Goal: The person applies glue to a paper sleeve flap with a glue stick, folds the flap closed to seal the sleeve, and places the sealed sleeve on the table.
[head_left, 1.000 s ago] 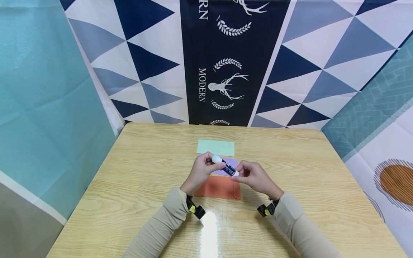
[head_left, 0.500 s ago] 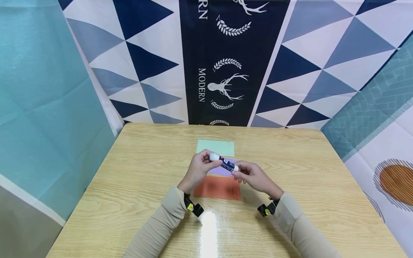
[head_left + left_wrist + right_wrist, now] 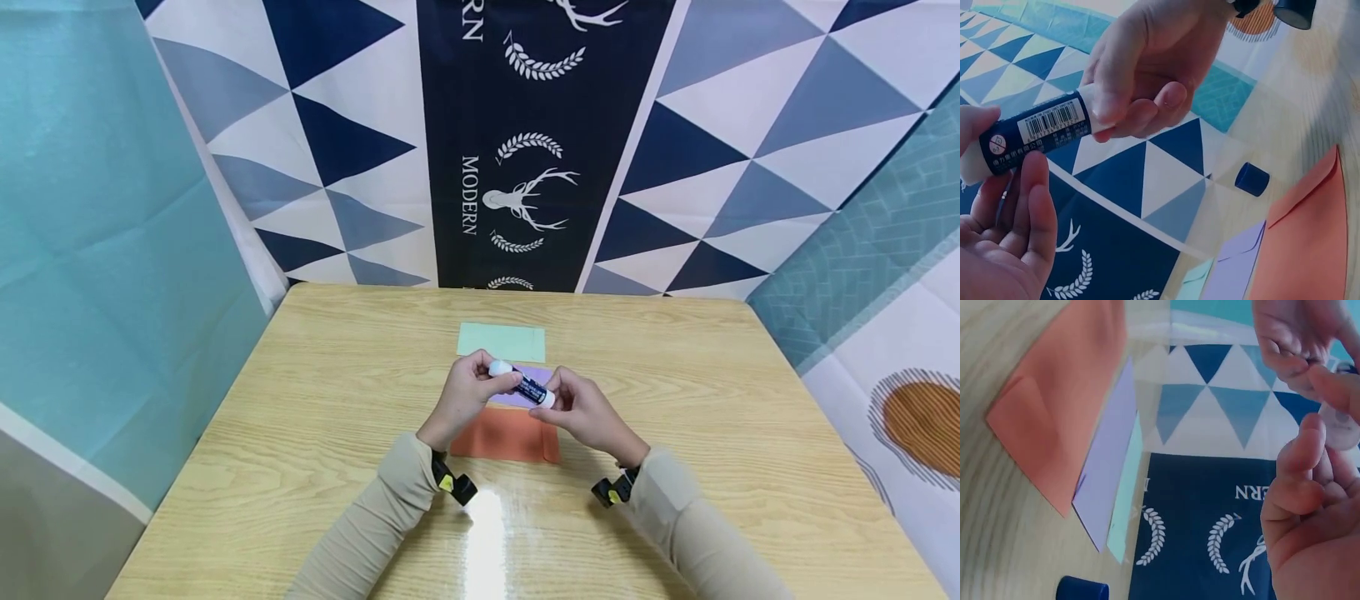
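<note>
A glue stick [image 3: 531, 388] with a dark blue label and white ends is held above the table, slanting down to the right in the head view. My left hand [image 3: 463, 393] grips its upper white end between thumb and fingers. At the other end my right hand [image 3: 594, 415] pinches the white base. A barcode faces the left wrist view, on the label of the glue stick [image 3: 1047, 127]. Its dark blue cap [image 3: 1252, 179] lies off on the table, hidden in the head view. The right wrist view shows only part of the stick, behind fingers.
Three envelopes lie in a row on the wooden table [image 3: 315, 400]: a mint green envelope [image 3: 501, 342] farthest, a purple envelope [image 3: 540, 377] partly under the hands, and an orange envelope [image 3: 502, 435] nearest. Patterned cloth [image 3: 360, 150] hangs behind the table.
My right thumb and fingers have shifted their hold around the white base. The glue stick has moved and tilted slightly; my left hand has kept its grip.
</note>
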A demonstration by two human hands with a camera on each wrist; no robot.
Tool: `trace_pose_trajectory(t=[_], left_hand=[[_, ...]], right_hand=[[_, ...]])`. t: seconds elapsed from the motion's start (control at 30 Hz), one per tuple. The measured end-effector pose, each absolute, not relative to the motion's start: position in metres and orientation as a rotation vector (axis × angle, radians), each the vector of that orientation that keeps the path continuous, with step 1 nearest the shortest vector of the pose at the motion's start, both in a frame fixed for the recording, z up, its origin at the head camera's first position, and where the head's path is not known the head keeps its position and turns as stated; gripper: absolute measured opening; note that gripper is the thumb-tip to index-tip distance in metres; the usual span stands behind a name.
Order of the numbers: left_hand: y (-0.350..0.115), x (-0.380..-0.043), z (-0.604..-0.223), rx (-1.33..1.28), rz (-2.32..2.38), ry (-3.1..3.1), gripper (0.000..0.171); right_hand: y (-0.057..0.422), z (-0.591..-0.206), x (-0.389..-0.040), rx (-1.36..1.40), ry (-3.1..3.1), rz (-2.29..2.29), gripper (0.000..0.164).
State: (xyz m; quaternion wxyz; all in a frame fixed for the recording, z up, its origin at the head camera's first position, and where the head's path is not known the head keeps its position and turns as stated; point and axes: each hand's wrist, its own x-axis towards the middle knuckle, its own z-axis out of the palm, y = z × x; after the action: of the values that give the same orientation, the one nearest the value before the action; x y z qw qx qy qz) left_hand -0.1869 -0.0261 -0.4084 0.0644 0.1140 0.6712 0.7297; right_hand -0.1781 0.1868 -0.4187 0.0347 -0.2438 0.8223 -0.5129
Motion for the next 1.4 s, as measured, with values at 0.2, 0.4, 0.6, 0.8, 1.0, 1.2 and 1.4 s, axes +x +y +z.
trace_pose_trajectory(t=[0.2,0.4,0.6,0.8,1.0,1.2,1.4], left_hand=[[-0.028,-0.187,-0.41,0.287,2.217,2.03,0.016],[-0.031,-0.189,-0.412,0.347,2.256,1.965,0.018],[-0.031,-0.187,-0.411,0.429,2.209,1.947,0.018],[-0.027,-0.185,-0.409,0.404,2.159,2.02,0.017],[-0.022,-0.184,-0.412,0.363,2.23,1.976,0.017],[-0.026,-0.183,-0.413,0.342,2.274,1.959,0.017],[-0.031,-0.184,-0.413,0.44,2.281,1.898,0.02]], right_hand=[[0.188,-0.419,-0.18,-0.724,2.419,-1.575,0.017],[0.197,-0.418,-0.183,-0.825,2.207,-1.537,0.023],[0.199,-0.416,-0.182,-0.797,2.194,-1.502,0.022],[0.193,-0.415,-0.178,-0.69,2.369,-1.512,0.021],[0.19,-0.413,-0.178,-0.669,2.457,-1.51,0.033],[0.192,-0.41,-0.182,-0.777,2.373,-1.44,0.019],[0.199,-0.409,-0.184,-0.89,2.216,-1.328,0.019]])
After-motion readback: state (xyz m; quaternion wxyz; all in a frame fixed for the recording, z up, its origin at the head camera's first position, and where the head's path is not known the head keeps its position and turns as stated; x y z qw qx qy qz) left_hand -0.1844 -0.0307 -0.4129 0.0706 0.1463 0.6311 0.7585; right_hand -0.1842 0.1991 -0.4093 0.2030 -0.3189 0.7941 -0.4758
